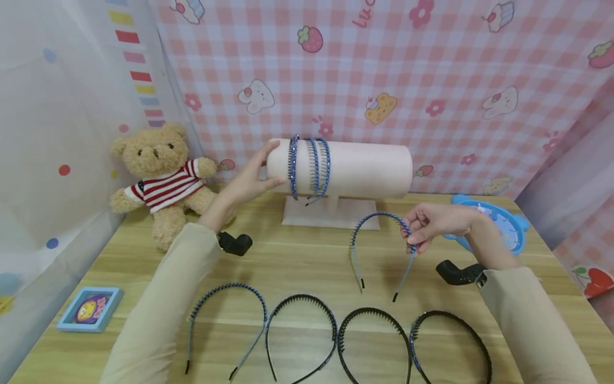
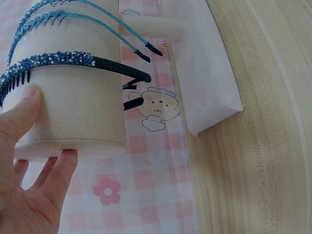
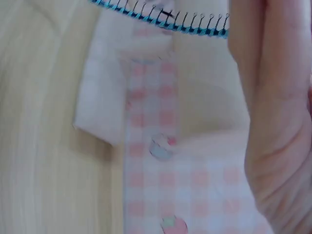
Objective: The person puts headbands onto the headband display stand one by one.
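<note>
My left hand (image 1: 249, 174) holds the left end of a pale cylindrical headband stand (image 1: 369, 169). In the left wrist view its thumb (image 2: 30, 97) lies on the cylinder's side, near a glittery dark headband (image 2: 53, 59), and the fingers touch the end face. Two blue wrapped headbands (image 2: 80, 17) sit beside the glittery one on the cylinder. To the right, my right hand (image 1: 429, 226) pinches one side of a blue toothed headband (image 1: 376, 214), its black-tipped ends pointing down in front of the stand. The right wrist view shows part of that headband (image 3: 195, 30) and its wire teeth.
A blue toothed headband (image 1: 232, 285) and several dark ones, such as a black one (image 1: 369, 310), lie along the table's near side. A teddy bear (image 1: 165, 186) sits back left, a blue square frame (image 1: 90, 309) lies front left, and a blue clock (image 1: 515, 234) lies right.
</note>
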The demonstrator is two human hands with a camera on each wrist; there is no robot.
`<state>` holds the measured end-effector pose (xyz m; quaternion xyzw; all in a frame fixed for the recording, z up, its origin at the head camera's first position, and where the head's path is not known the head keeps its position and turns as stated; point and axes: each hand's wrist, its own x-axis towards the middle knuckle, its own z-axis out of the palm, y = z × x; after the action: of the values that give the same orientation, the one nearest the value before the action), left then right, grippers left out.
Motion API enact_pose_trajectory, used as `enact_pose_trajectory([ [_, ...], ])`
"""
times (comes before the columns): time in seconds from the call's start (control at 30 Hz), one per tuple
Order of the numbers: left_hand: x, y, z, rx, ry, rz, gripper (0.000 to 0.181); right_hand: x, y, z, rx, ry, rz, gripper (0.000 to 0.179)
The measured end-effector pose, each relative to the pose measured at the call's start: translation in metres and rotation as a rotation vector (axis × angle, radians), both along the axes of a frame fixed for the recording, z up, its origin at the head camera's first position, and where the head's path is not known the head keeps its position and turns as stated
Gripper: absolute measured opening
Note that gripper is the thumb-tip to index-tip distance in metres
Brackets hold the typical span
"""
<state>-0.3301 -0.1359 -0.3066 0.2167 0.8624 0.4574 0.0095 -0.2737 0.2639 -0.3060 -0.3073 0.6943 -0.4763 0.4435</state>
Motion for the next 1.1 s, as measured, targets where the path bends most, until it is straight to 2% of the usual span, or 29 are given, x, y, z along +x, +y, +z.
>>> enact_pose_trajectory([
  [0.17, 0.000, -0.001, -0.002, -0.009, 0.000, 0.000, 0.080, 0.007, 0.028, 0.010, 0.033, 0.013, -0.048, 0.009],
  [0.27, 0.001, -0.002, -0.002, -0.005, -0.019, 0.004, 0.081, 0.010, 0.039, 0.015, 0.126, 0.051, -0.121, 0.007],
  [0.43, 0.002, -0.002, -0.001, 0.005, -0.040, 0.012, 0.081, 0.008, 0.045, 0.022, 0.299, 0.104, -0.327, 0.019],
  [0.57, 0.002, -0.002, 0.000, 0.002, -0.031, 0.010, 0.080, 0.004, 0.041, 0.025, 0.356, 0.170, -0.492, 0.030],
  [0.63, 0.002, -0.002, 0.000, -0.006, -0.015, 0.004, 0.080, 0.001, 0.037, 0.026, 0.367, 0.220, -0.532, 0.034],
  [0.73, 0.002, -0.002, 0.000, -0.017, 0.005, -0.001, 0.079, -0.003, 0.030, 0.029, 0.352, 0.292, -0.580, 0.036],
  [0.87, 0.003, -0.001, 0.001, -0.016, 0.006, -0.001, 0.079, -0.005, 0.018, 0.030, 0.273, 0.361, -0.625, 0.039],
  [0.97, 0.004, -0.001, 0.001, -0.014, -0.002, -0.001, 0.079, -0.005, 0.011, 0.030, 0.242, 0.423, -0.623, 0.038],
  [1.1, 0.003, 0.000, 0.002, -0.011, -0.002, -0.005, 0.080, -0.004, 0.003, 0.029, 0.269, 0.544, -0.612, 0.034],
])
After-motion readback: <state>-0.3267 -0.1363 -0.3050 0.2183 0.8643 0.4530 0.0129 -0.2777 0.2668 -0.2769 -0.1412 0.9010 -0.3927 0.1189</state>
